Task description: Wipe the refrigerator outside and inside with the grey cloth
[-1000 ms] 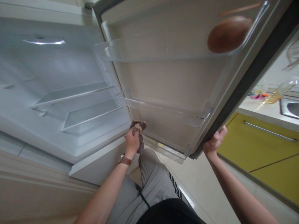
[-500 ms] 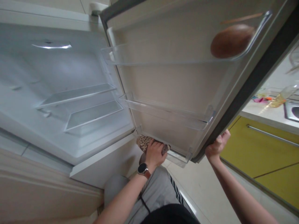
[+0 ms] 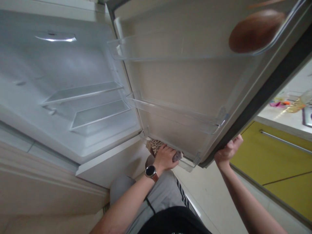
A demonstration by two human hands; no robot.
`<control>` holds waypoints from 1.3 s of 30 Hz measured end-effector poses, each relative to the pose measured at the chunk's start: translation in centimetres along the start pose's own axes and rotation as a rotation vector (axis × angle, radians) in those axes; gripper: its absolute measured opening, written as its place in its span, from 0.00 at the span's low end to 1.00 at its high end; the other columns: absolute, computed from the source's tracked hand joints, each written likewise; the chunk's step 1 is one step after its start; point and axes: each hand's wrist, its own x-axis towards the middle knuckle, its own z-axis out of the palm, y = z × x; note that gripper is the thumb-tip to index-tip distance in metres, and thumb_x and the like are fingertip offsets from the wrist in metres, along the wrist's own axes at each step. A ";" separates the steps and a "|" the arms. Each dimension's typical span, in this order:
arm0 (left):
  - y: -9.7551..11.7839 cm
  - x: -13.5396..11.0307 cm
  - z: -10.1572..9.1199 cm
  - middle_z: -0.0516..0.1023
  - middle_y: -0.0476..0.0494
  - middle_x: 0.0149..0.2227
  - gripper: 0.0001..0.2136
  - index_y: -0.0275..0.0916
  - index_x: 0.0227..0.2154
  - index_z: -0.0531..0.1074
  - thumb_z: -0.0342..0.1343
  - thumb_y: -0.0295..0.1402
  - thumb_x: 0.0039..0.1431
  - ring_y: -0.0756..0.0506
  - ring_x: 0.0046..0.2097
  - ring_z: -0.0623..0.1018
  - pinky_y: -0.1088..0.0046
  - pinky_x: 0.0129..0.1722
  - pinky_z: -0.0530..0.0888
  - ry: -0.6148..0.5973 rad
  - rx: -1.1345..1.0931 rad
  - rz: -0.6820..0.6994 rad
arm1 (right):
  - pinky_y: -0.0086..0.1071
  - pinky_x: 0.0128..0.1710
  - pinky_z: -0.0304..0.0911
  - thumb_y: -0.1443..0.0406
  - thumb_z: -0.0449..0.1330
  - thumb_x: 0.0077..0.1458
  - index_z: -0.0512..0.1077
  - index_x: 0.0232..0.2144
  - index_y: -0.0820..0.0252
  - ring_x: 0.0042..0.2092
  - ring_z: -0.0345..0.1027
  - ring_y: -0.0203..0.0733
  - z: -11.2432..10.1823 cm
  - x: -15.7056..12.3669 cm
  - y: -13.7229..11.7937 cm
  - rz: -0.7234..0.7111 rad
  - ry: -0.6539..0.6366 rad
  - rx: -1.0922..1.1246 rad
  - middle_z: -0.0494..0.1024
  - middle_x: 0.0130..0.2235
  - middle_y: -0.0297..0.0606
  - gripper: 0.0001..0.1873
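Note:
My left hand [image 3: 166, 158], with a dark watch on the wrist, is closed over a brown-and-cream patterned cloth [image 3: 155, 146] at the lowest clear door shelf [image 3: 187, 166]. Part of the cloth is hidden under the fingers, and a bunched greyish end sticks out past them. The refrigerator door [image 3: 175, 81] stands wide open. My right hand [image 3: 229, 152] grips its outer lower edge, with the fingers wrapped round behind it. Two more clear shelves cross the door above the cloth.
To the left is the lit refrigerator compartment [image 3: 60, 65] with glass shelves [image 3: 101, 114]. A brown rounded object [image 3: 255, 31] sits in the upper door shelf. On the right are yellow-green cabinets [image 3: 275, 156] and a counter [image 3: 287, 123] holding a clear bottle [image 3: 297, 103].
My left hand has shifted slightly right along the lowest door shelf with the cloth. The right hand keeps its hold on the door edge. The camera view has tilted down a little.

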 end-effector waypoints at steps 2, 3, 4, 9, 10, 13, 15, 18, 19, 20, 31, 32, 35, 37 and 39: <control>-2.6 -0.1 -0.9 0.82 0.39 0.41 0.12 0.40 0.39 0.79 0.63 0.41 0.56 0.38 0.48 0.78 0.54 0.62 0.65 0.001 0.027 -0.056 | 0.53 0.55 0.61 0.42 0.46 0.60 0.69 0.50 0.58 0.49 0.65 0.53 0.1 0.1 -0.1 -0.005 0.000 0.016 0.67 0.45 0.40 0.31; -4.0 -0.2 -1.4 0.82 0.39 0.41 0.11 0.40 0.40 0.79 0.62 0.39 0.56 0.38 0.49 0.78 0.55 0.62 0.65 0.006 0.043 -0.086 | 0.53 0.55 0.60 0.42 0.47 0.60 0.69 0.50 0.58 0.49 0.64 0.53 0.1 0.2 -0.1 -0.011 0.002 0.028 0.67 0.45 0.40 0.31; -5.4 -0.3 -1.9 0.82 0.39 0.42 0.11 0.39 0.40 0.79 0.62 0.38 0.57 0.38 0.49 0.78 0.55 0.63 0.64 0.019 0.061 -0.117 | 0.53 0.56 0.60 0.42 0.47 0.60 0.69 0.49 0.59 0.49 0.64 0.53 0.1 0.3 0.0 -0.017 0.004 0.039 0.67 0.44 0.40 0.30; -9.4 -0.6 -3.1 0.82 0.41 0.38 0.07 0.39 0.35 0.79 0.59 0.37 0.60 0.39 0.46 0.78 0.58 0.63 0.64 0.041 0.119 -0.198 | 0.54 0.58 0.59 0.41 0.47 0.59 0.67 0.48 0.57 0.49 0.63 0.51 0.2 0.4 -0.2 0.002 -0.005 0.053 0.66 0.44 0.38 0.31; -9.4 -0.6 -3.0 0.82 0.41 0.37 0.07 0.40 0.35 0.79 0.59 0.37 0.60 0.39 0.46 0.78 0.58 0.63 0.64 0.051 0.123 -0.207 | 0.54 0.58 0.59 0.40 0.47 0.59 0.67 0.48 0.57 0.49 0.63 0.51 0.2 0.5 -0.3 0.009 -0.007 0.051 0.66 0.44 0.37 0.31; -8.6 -0.5 -2.6 0.83 0.41 0.37 0.08 0.40 0.35 0.79 0.58 0.37 0.61 0.39 0.45 0.79 0.56 0.63 0.64 0.087 0.129 -0.225 | 0.53 0.57 0.60 0.40 0.46 0.59 0.67 0.47 0.58 0.48 0.63 0.50 0.3 0.5 -0.9 0.013 0.001 0.063 0.66 0.43 0.37 0.32; -7.5 -0.3 -2.3 0.83 0.41 0.37 0.08 0.40 0.34 0.79 0.58 0.38 0.61 0.39 0.44 0.79 0.56 0.63 0.64 0.087 0.119 -0.209 | 0.52 0.57 0.60 0.40 0.46 0.59 0.68 0.47 0.59 0.48 0.64 0.50 0.5 0.5 -1.1 0.000 0.015 0.069 0.66 0.43 0.37 0.31; -5.1 0.2 -2.0 0.83 0.41 0.36 0.09 0.40 0.33 0.79 0.58 0.38 0.61 0.39 0.43 0.80 0.54 0.61 0.65 0.051 0.082 -0.130 | 0.51 0.57 0.60 0.43 0.46 0.59 0.67 0.47 0.58 0.49 0.64 0.50 0.6 0.5 -1.1 -0.014 0.022 0.048 0.66 0.43 0.38 0.29; -4.1 0.4 -1.8 0.83 0.41 0.36 0.09 0.40 0.32 0.79 0.58 0.39 0.60 0.39 0.42 0.80 0.54 0.59 0.66 0.034 0.067 -0.101 | 0.52 0.56 0.61 0.43 0.46 0.59 0.67 0.47 0.57 0.49 0.65 0.50 0.6 0.6 -1.0 -0.013 0.015 0.040 0.67 0.43 0.38 0.28; -2.9 0.6 -1.6 0.83 0.41 0.35 0.09 0.40 0.32 0.79 0.58 0.39 0.60 0.39 0.42 0.80 0.54 0.57 0.67 0.015 0.051 -0.073 | 0.52 0.56 0.61 0.44 0.45 0.59 0.67 0.47 0.57 0.49 0.65 0.50 0.6 0.6 -0.8 -0.011 0.005 0.036 0.67 0.44 0.38 0.28; 4.6 2.1 -0.5 0.83 0.42 0.35 0.13 0.40 0.33 0.79 0.59 0.45 0.59 0.40 0.41 0.81 0.62 0.48 0.70 -0.120 -0.034 0.113 | 0.52 0.55 0.62 0.47 0.44 0.62 0.67 0.49 0.56 0.49 0.66 0.50 0.2 0.7 0.3 -0.050 -0.025 0.005 0.68 0.45 0.39 0.25; 4.2 2.1 -0.6 0.83 0.42 0.35 0.13 0.40 0.33 0.79 0.59 0.45 0.59 0.40 0.41 0.81 0.62 0.48 0.70 -0.122 -0.024 0.107 | 0.52 0.55 0.62 0.47 0.43 0.62 0.67 0.49 0.56 0.50 0.66 0.50 0.2 0.7 0.4 -0.052 -0.021 0.004 0.68 0.45 0.39 0.26; 2.0 1.6 -0.9 0.83 0.41 0.36 0.12 0.41 0.35 0.80 0.61 0.44 0.58 0.39 0.42 0.81 0.61 0.49 0.70 -0.099 0.005 0.083 | 0.53 0.55 0.62 0.46 0.43 0.61 0.66 0.49 0.56 0.51 0.66 0.51 0.2 0.7 0.8 -0.050 -0.012 -0.001 0.68 0.46 0.39 0.26; -0.2 1.3 -1.2 0.84 0.41 0.37 0.12 0.41 0.36 0.81 0.61 0.44 0.59 0.39 0.43 0.80 0.61 0.50 0.70 -0.074 0.030 0.056 | 0.53 0.56 0.62 0.46 0.44 0.61 0.66 0.50 0.56 0.51 0.66 0.51 0.3 0.7 0.9 -0.044 -0.006 -0.004 0.68 0.46 0.39 0.27; -3.0 0.9 -1.7 0.83 0.40 0.37 0.12 0.40 0.35 0.81 0.60 0.43 0.60 0.39 0.43 0.80 0.60 0.50 0.70 -0.055 0.073 0.009 | 0.52 0.56 0.61 0.46 0.44 0.61 0.66 0.49 0.56 0.51 0.66 0.51 0.3 0.7 0.9 -0.044 -0.004 0.009 0.68 0.46 0.39 0.27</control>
